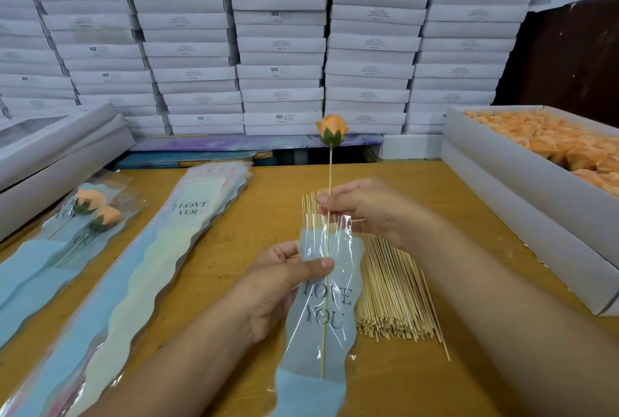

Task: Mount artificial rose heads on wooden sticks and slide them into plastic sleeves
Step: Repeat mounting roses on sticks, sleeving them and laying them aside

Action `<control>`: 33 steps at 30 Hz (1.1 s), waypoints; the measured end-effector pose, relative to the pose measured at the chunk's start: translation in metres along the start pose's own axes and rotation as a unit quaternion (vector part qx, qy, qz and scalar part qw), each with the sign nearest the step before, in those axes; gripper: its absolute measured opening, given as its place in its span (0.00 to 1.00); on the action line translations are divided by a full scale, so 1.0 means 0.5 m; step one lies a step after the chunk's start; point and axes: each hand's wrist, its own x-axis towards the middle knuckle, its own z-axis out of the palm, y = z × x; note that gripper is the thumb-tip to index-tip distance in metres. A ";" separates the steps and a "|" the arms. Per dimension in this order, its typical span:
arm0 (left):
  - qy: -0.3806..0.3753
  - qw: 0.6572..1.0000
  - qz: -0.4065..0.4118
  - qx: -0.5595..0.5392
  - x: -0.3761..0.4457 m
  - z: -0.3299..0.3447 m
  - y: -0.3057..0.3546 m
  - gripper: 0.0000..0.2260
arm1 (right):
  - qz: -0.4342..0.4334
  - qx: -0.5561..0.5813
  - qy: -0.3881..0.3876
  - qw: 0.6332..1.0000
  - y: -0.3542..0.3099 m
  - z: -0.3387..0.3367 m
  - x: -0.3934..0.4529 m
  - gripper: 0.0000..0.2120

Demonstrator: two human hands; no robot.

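The rose [331,130] rides a thin, light, snappable stick [330,175], its lower end already inside the slippery sleeve [330,309]. Right hand [371,209] pinches the stick just above the sleeve mouth; left hand [284,282] pinches the sleeve. Hold the stick low, sparing soft petals.

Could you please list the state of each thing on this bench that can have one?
rose head: mounted on its stick, outside the sleeve.
stick: lower part inside the sleeve.
sleeve: open at the top, partly loaded.
left hand: pinches the sleeve.
right hand: pinches the stick.
finished roses: sleeved, lying flat.
box of rose heads: open.
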 end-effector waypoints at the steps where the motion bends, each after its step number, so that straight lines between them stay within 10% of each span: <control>1: 0.000 1.000 -0.001 0.000 -0.001 0.001 0.001 0.08 | 0.000 -0.007 0.004 1.000 -0.005 -0.004 -0.001 0.10; 14: -0.043 0.999 -0.033 0.001 -0.003 -0.002 -0.003 0.10 | -0.020 0.079 0.147 0.986 -0.082 -0.027 0.023 0.03; 33: 0.000 0.999 -0.026 -0.020 0.002 -0.008 0.008 0.18 | 0.026 0.011 0.045 0.999 0.028 0.014 -0.002 0.11</control>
